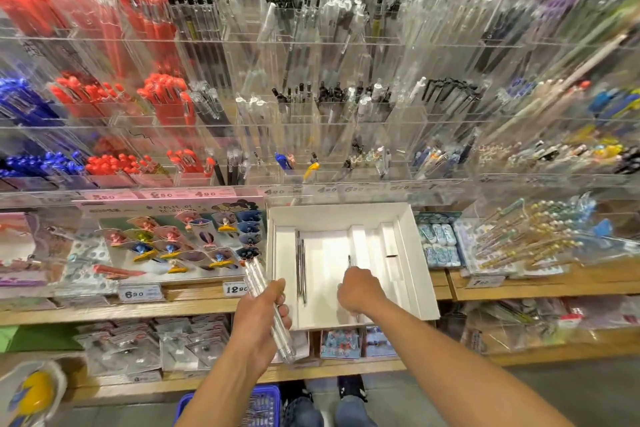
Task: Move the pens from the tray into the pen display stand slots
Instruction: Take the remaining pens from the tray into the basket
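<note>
a pen (349, 261) is being pinched from the tray (412, 253) by the right hand (358, 289); a bundle (266, 305) is gripped in the left hand (258, 317); lifting to the stand (311, 135) likely comes next.

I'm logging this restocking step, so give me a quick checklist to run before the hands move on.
1. Left hand grips the clear pens firmly: ok.
2. Right hand has hold of a pen in the white tray: ok.
3. Tray rests steady on the shelf: ok.
4. Two pens left at the tray's left side: not ok, still to move.
5. Free matching slot in the display stand: cannot tell.
</note>
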`<state>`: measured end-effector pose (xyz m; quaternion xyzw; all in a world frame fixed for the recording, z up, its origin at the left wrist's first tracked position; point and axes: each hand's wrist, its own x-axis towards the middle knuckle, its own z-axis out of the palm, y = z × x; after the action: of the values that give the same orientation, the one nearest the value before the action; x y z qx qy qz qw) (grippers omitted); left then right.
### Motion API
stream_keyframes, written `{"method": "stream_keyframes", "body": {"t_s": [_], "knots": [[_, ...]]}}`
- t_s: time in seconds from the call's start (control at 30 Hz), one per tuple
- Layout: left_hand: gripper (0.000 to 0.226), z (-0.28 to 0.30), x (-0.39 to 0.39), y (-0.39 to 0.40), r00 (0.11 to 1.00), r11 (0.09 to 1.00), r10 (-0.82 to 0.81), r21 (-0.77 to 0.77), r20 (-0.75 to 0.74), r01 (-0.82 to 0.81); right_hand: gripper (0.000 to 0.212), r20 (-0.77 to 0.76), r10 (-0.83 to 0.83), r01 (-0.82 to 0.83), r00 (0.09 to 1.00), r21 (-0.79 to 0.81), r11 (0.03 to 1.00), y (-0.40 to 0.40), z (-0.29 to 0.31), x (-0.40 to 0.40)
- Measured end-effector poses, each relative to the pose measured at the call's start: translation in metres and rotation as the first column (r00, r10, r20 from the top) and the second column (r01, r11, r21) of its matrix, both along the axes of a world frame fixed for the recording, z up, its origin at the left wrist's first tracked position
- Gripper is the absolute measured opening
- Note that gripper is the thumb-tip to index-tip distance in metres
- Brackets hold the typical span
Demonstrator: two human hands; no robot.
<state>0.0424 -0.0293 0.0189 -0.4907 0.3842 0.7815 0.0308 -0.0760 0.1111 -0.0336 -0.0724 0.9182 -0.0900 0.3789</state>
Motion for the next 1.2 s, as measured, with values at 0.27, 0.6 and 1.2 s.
{"method": "stream_keyframes", "body": {"t_s": [0.27, 0.6, 1.2], "knots": [[0.008, -0.003, 0.019, -0.010, 0.999, 0.999, 0.035, -0.011, 0.016, -0.035, 0.036, -0.100, -0.100, 0.109, 0.990, 0.095, 0.990, -0.022, -0.054, -0.002], [0.005, -0.008, 0.030, -0.019, 0.998, 0.998, 0.062, -0.013, 0.019, -0.062, 0.036, 0.053, -0.268, 0.273, 0.962, -0.115, 0.955, -0.049, -0.045, -0.023], [0.007, -0.013, 0.039, -0.028, 0.993, 0.998, 0.069, -0.020, 0.097, -0.068, 0.019, -0.046, -0.241, 0.232, 0.969, -0.147, 0.962, -0.070, -0.063, -0.029]]}}
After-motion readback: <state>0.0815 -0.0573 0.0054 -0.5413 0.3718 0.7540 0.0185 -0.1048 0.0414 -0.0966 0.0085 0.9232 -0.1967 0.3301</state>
